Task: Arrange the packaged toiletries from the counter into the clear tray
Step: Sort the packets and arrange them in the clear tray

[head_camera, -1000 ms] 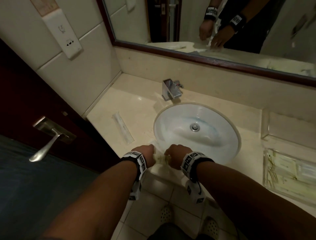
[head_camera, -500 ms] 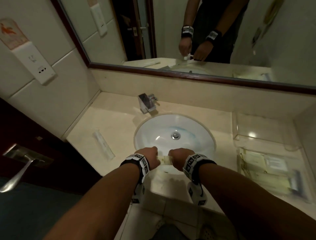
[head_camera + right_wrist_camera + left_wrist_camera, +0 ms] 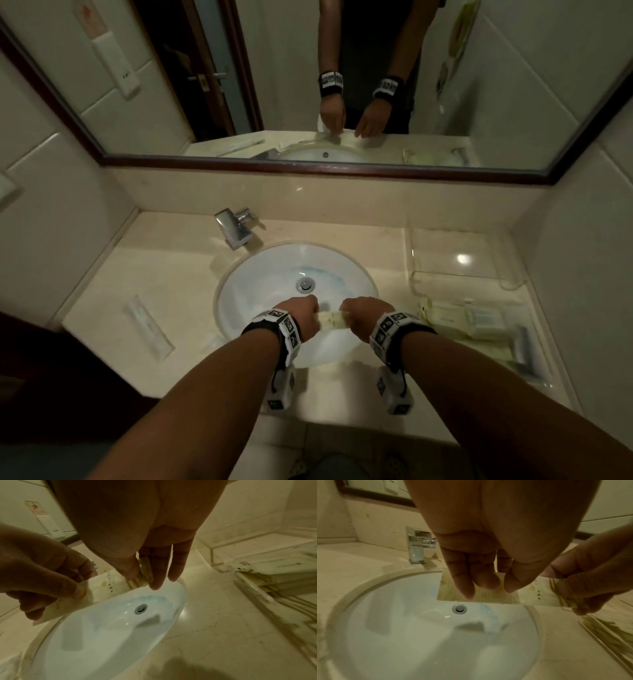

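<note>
Over sink, packet between hands

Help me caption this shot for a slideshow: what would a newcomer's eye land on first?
First, the two hands over the white sink: the left hand and right hand each pinch one end of a pale packet, stretched between them. Next, the clear tray of packaged toiletries on the counter to the right, and one long wrapped packet lying alone at the left.

I'm seeing a cream packet lying level above the basin, another long packet lying flat on the left counter, and the clear tray holding several packets.
</note>
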The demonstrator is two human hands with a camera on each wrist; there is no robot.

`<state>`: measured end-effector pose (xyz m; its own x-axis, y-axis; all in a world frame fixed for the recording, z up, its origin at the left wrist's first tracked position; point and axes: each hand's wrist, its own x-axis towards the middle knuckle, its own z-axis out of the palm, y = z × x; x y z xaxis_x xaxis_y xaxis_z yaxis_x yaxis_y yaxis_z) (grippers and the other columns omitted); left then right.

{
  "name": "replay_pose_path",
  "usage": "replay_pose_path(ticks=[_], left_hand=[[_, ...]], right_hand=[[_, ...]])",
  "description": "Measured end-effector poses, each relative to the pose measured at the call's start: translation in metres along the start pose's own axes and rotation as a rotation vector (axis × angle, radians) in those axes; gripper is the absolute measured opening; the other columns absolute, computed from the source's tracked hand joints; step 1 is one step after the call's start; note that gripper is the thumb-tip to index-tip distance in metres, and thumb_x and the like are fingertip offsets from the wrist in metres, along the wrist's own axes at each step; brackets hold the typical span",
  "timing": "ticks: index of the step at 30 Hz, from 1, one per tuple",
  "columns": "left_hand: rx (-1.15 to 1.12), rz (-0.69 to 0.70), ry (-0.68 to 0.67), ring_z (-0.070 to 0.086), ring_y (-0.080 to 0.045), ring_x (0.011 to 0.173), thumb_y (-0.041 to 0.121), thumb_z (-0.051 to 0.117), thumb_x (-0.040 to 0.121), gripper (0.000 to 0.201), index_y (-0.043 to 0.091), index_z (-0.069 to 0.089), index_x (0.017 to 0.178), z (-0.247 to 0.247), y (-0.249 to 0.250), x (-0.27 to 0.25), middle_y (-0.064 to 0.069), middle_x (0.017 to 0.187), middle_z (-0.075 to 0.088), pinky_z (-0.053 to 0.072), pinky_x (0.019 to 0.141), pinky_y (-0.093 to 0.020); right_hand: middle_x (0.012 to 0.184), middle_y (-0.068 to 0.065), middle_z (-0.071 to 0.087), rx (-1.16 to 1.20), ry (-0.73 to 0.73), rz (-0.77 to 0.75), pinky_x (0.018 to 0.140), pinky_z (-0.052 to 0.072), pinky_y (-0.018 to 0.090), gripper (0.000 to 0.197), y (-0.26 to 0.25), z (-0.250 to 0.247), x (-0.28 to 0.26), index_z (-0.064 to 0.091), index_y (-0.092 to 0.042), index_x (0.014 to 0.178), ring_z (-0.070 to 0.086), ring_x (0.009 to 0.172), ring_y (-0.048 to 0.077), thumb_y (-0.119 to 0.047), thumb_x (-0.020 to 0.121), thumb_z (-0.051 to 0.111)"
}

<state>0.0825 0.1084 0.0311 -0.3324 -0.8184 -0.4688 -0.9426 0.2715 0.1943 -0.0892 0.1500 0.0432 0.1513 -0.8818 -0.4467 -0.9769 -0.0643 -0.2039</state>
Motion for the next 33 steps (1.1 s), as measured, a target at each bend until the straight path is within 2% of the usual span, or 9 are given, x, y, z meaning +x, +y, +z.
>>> replay_pose_path(ticks=[5,9,12,15,18,22,25,28,33], left_hand=[[0.012,0.053,-0.031,0.063,-0.023,0.084,0.033,0.055,0.088,0.019,0.025,0.055,0.105,0.000,0.033,0.016,-0.001,0.099,0.065,0.055,0.080,-0.036],[0.025,0.088,-0.055,0.062,-0.022,0.083,0.035,0.053,0.087,0.019,0.025,0.057,0.104,0.000,0.056,0.025,-0.001,0.099,0.066,0.052,0.073,-0.033],[0.044,0.107,-0.060,0.061,-0.022,0.079,0.038,0.052,0.086,0.016,0.026,0.056,0.095,0.000,0.072,0.031,-0.001,0.094,0.066,0.046,0.065,-0.029],[0.054,0.113,-0.079,0.061,-0.022,0.074,0.036,0.049,0.086,0.018,0.020,0.058,0.090,0.004,0.091,0.035,-0.001,0.085,0.064,0.045,0.061,-0.029],[0.040,0.130,-0.090,0.062,-0.023,0.073,0.032,0.046,0.085,0.021,0.016,0.060,0.087,0.011,0.112,0.041,-0.003,0.081,0.065,0.045,0.061,-0.027],[0.036,0.187,-0.096,0.063,-0.027,0.084,0.031,0.046,0.091,0.027,0.011,0.063,0.095,0.019,0.139,0.047,-0.008,0.094,0.068,0.043,0.068,-0.028],[0.035,0.230,-0.098,0.063,-0.029,0.090,0.032,0.046,0.092,0.028,0.012,0.065,0.098,0.028,0.159,0.051,-0.009,0.099,0.069,0.044,0.071,-0.028],[0.029,0.270,-0.110,0.064,-0.030,0.098,0.028,0.048,0.091,0.027,0.012,0.066,0.105,0.039,0.185,0.055,-0.008,0.104,0.068,0.047,0.076,-0.030],[0.038,0.333,-0.142,0.062,-0.030,0.111,0.019,0.051,0.089,0.032,0.017,0.065,0.118,0.053,0.223,0.058,-0.008,0.121,0.066,0.050,0.090,-0.035]], right_hand=[[0.107,0.003,0.068,0.013,0.031,0.052,0.082,0.056,0.036,0.023,0.032,0.000,-0.009,0.062,-0.019,0.115,0.067,0.094,0.022,-0.022,0.096,0.049],[0.108,0.003,0.067,0.026,0.037,0.094,0.081,0.055,0.035,0.023,0.058,0.001,-0.017,0.061,-0.018,0.116,0.066,0.095,0.022,-0.024,0.097,0.049],[0.109,0.004,0.067,0.034,0.040,0.125,0.079,0.054,0.034,0.024,0.077,0.002,-0.023,0.062,-0.017,0.116,0.066,0.097,0.024,-0.023,0.098,0.047],[0.109,0.005,0.067,0.062,0.057,0.164,0.077,0.053,0.035,0.025,0.095,0.003,-0.030,0.062,-0.016,0.114,0.066,0.096,0.024,-0.022,0.098,0.045],[0.111,0.007,0.065,0.124,0.080,0.207,0.081,0.055,0.039,0.026,0.112,0.005,-0.042,0.062,-0.016,0.116,0.066,0.098,0.026,-0.022,0.097,0.045],[0.120,0.009,0.061,0.229,0.110,0.262,0.089,0.053,0.041,0.030,0.137,0.009,-0.055,0.059,-0.017,0.122,0.063,0.106,0.029,-0.017,0.095,0.045],[0.119,0.012,0.065,0.260,0.124,0.271,0.092,0.051,0.037,0.029,0.158,0.015,-0.063,0.063,-0.013,0.120,0.063,0.108,0.029,-0.013,0.096,0.047],[0.124,0.007,0.066,0.332,0.112,0.343,0.095,0.047,0.032,0.030,0.185,0.023,-0.075,0.065,-0.018,0.121,0.061,0.113,0.024,-0.014,0.096,0.050],[0.124,0.006,0.065,0.389,0.124,0.527,0.084,0.046,0.027,0.031,0.232,0.038,-0.105,0.065,-0.021,0.121,0.062,0.109,0.024,-0.015,0.096,0.049]])
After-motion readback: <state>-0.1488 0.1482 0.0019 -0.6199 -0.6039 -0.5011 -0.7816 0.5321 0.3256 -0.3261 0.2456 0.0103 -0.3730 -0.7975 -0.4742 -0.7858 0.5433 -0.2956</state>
